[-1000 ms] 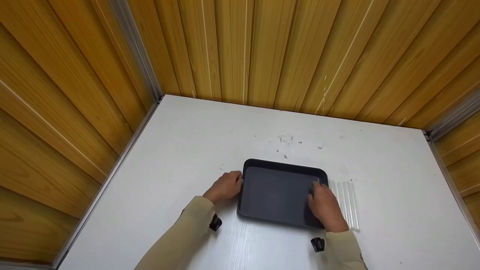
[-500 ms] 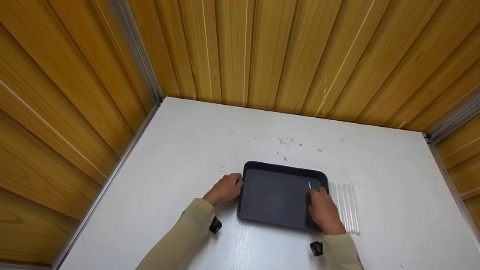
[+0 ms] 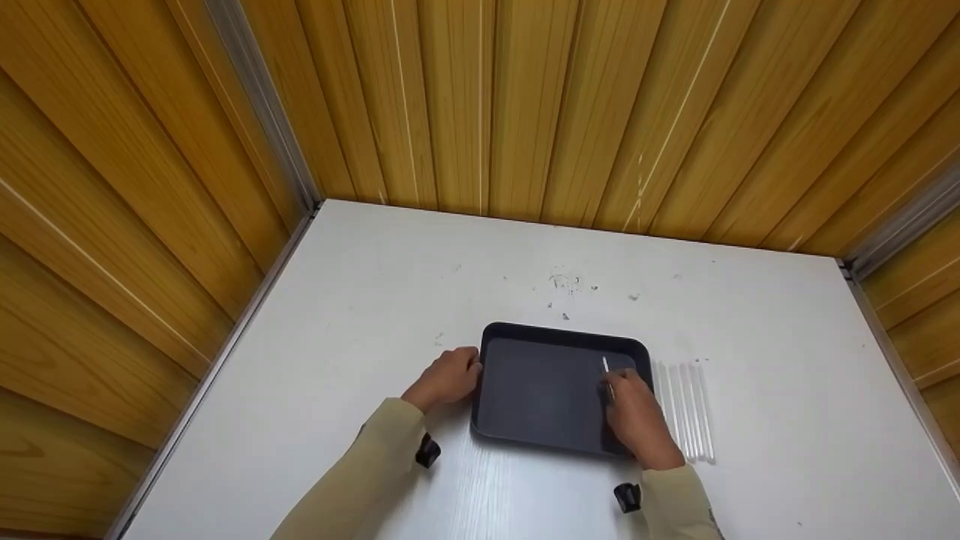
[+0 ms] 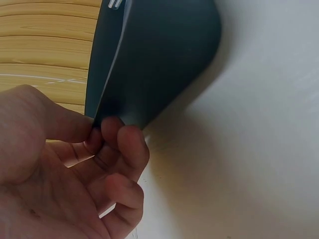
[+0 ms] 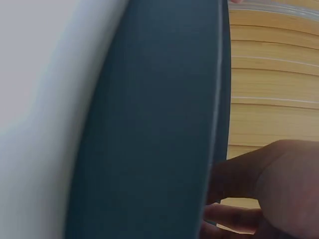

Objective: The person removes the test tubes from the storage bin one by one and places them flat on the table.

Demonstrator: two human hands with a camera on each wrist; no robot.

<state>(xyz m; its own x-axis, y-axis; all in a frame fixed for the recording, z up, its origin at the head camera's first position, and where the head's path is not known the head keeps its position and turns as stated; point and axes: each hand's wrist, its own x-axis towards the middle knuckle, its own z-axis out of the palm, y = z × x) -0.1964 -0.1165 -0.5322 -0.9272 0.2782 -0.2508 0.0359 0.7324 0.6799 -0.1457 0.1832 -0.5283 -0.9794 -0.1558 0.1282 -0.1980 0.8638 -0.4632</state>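
Note:
A dark grey rectangular tray (image 3: 540, 397) lies on the white table. My left hand (image 3: 452, 375) pinches its left rim; in the left wrist view, the thumb and fingers meet over the tray's edge (image 4: 112, 74). Over the right part of the tray, my right hand (image 3: 639, 420) holds a thin clear tube (image 3: 605, 366), whose pale upper end sticks out past the fingers. The rest of that tube is mostly hidden by the hand. In the right wrist view, the tray's outer wall (image 5: 149, 124) covers part of my fingers.
Several clear tubes (image 3: 684, 412) lie side by side on the table, close along the tray's right side. Wood-patterned panels (image 3: 517, 112) wall the table (image 3: 390, 285) at the back and both sides. Dark scuff marks (image 3: 565, 283) show behind the tray.
My right hand has shifted slightly left over the tray and turned, so more of the tube's pale end shows. My left hand has stayed at the tray's left rim.

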